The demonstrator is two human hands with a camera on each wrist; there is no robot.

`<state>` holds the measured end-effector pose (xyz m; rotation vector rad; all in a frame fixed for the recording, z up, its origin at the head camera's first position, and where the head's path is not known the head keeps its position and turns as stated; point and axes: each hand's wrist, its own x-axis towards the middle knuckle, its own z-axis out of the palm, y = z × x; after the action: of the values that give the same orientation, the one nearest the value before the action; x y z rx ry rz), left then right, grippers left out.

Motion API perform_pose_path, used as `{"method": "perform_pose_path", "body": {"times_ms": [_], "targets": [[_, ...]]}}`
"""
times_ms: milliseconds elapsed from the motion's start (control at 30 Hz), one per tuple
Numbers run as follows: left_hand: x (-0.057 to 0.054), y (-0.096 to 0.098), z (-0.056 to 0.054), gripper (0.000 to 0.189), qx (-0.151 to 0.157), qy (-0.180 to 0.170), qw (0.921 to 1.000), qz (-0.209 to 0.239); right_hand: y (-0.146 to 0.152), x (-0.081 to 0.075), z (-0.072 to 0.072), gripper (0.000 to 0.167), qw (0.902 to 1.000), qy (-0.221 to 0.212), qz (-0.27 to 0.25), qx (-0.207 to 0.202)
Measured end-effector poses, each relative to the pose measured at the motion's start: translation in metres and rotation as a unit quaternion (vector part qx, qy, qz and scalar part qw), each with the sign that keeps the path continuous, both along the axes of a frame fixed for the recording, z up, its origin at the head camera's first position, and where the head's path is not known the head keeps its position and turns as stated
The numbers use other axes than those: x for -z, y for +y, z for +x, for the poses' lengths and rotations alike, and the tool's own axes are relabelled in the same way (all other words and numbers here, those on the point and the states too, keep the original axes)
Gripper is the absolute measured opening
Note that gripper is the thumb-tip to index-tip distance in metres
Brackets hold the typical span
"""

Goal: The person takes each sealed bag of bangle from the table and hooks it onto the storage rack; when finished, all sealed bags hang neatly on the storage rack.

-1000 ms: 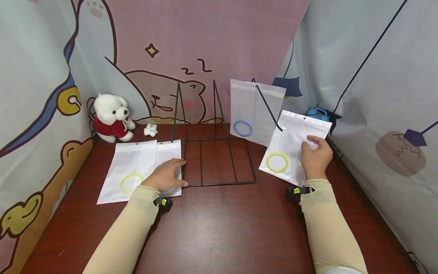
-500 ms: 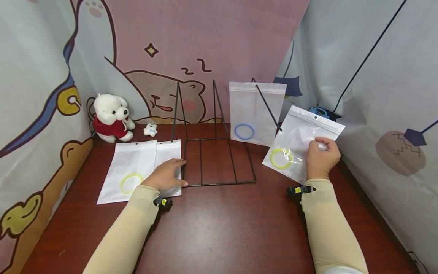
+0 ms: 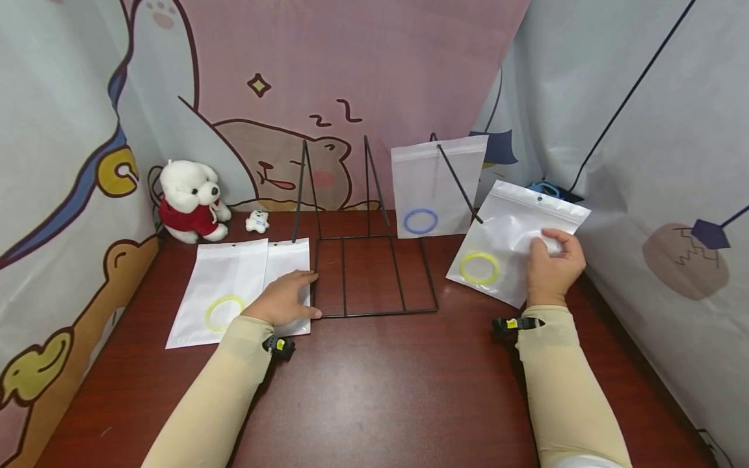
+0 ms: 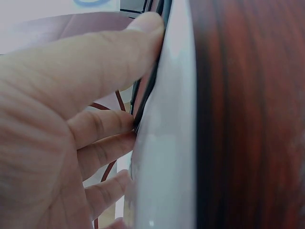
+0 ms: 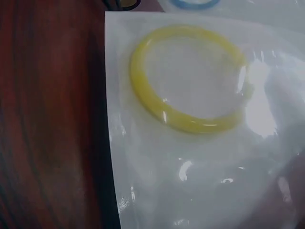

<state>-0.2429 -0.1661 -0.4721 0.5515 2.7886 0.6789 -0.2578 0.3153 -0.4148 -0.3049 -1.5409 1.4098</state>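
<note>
My right hand (image 3: 552, 268) pinches the right edge of a white zip bag (image 3: 503, 227), thumb and forefinger on it. A yellow ring (image 5: 157, 102) shows through this tilted bag, whose top hole lies right of the rack's prong tip, apart from it. My left hand (image 3: 283, 299) rests at the left side of a black wire rack (image 3: 344, 279); its thumb and outstretched fingers touch the base wire, over a flat zip bag (image 3: 297, 257). A bag with a blue ring (image 3: 420, 221) hangs on the rack's right prong (image 3: 459, 185).
Another flat bag with a yellow ring (image 3: 224, 313) lies left of my left hand. A white plush dog (image 3: 190, 195) in red and a small white figurine (image 3: 257, 221) stand behind it. A blue object (image 3: 545, 189) sits behind the held bag. Printed curtains surround the table (image 3: 398, 390).
My right hand has moved slightly right with its bag, away from the prong, which it overlapped in view. The hanging blue-ring bag has swung. My left hand stays put.
</note>
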Motion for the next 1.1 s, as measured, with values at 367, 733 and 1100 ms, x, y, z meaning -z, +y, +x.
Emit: {"method": "perform_pose_path", "body": {"times_ms": [367,733,1100], "targets": [[-0.002,0.001,0.001,0.088,0.002,0.004,1.0,0.002,0.001,0.004,-0.006,0.032,0.9957,-0.041,0.015,-0.082],[-0.001,0.0,0.001,0.088,-0.003,-0.002,1.0,0.004,-0.026,-0.016,0.016,0.039,0.9757,-0.119,0.058,-0.174],[-0.001,0.0,0.001,0.088,0.001,0.001,1.0,0.004,-0.056,-0.027,0.032,0.04,0.9532,-0.115,0.099,-0.261]]}}
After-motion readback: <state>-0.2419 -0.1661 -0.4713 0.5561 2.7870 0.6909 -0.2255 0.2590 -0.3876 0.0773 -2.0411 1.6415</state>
